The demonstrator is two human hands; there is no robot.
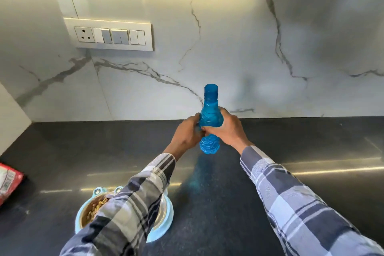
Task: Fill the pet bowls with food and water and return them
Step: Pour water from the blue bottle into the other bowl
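A blue plastic water bottle [210,110] with its blue cap on stands upright near the back of the dark countertop [311,183]. My right hand [227,129] grips its middle from the right. My left hand [187,133] holds it from the left at the same height. Close to me, a light-blue double pet bowl stand [166,224] sits on the counter, mostly hidden under my left sleeve. Its left steel bowl [93,210] holds brown kibble. The right bowl [161,212] shows only a steel sliver; its contents are hidden.
A red and white pet food bag [9,183] lies at the counter's left edge. A marble backsplash rises behind the bottle, with a switch and socket panel [110,34] at upper left. A white wall corner juts in on the left.
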